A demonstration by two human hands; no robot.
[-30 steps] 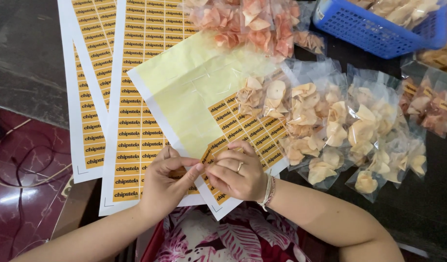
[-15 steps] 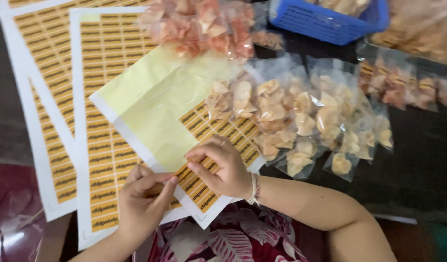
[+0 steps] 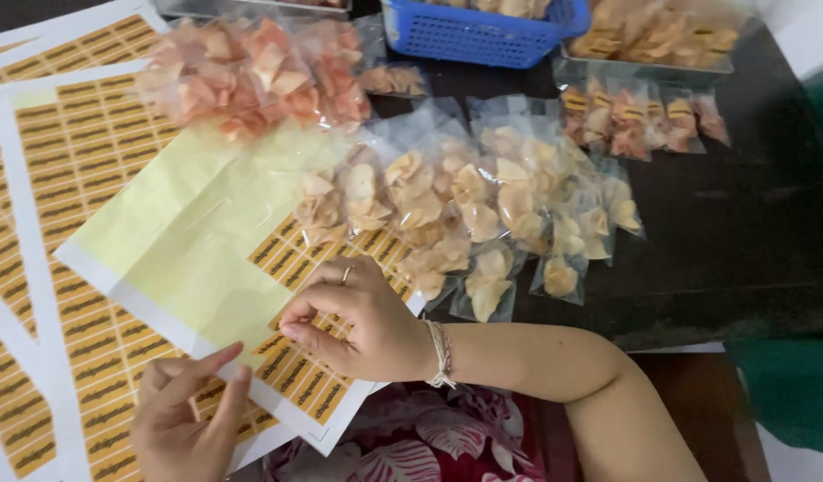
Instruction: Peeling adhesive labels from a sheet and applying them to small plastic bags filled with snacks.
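- Right hand (image 3: pixel 362 321) rests on the sticker sheet (image 3: pixel 206 259), fingertips pinching at an orange sticker (image 3: pixel 295 344).
- Left hand (image 3: pixel 188 419) lies loosely open just beside it.
- Snack bags (image 3: pixel 465 210) lie just beyond.

soft, even indoor light from above, bright enough for warm colour throughout. the clear snack bags (image 3: pixel 483 214) carry small white glints, and the yellow sheet (image 3: pixel 188 241) looks slightly washed out. the black table (image 3: pixel 742 241) has a dull sheen. shadows are faint. the left hand (image 3: pixel 188 419) is a little motion-blurred; corners soften.
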